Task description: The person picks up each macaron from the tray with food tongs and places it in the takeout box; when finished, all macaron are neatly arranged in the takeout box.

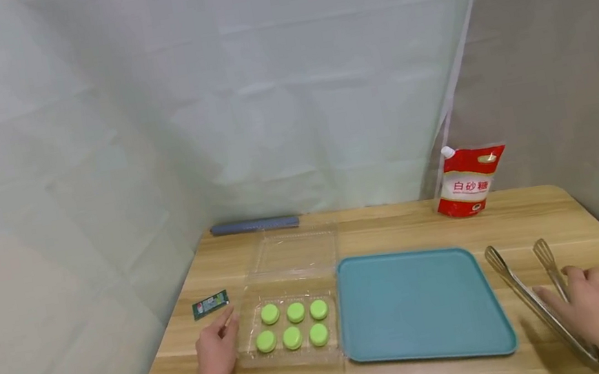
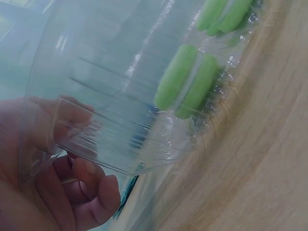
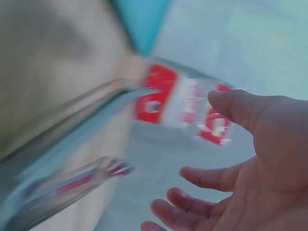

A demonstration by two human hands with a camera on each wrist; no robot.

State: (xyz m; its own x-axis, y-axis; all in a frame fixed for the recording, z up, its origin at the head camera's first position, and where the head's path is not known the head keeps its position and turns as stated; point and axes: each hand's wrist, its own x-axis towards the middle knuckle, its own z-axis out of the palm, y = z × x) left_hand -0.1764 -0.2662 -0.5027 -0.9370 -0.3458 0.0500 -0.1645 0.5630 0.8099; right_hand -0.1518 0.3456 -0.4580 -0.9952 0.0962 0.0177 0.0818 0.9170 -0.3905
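A clear plastic box with a raised lid holds several green macarons in two rows. My left hand is at the box's left side; in the left wrist view its thumb shows through the clear wall and its curled fingers lie below, pinching the edge. At the right, metal tongs with slotted heads lie spread apart on the table. My right hand is over the tongs' right arm, thumb and fingers apart with nothing between them in the right wrist view.
A teal tray lies between the box and the tongs. At the back right stands a red and white sugar pouch. A small dark green packet is beyond my left hand, and a long blue object lies along the back edge.
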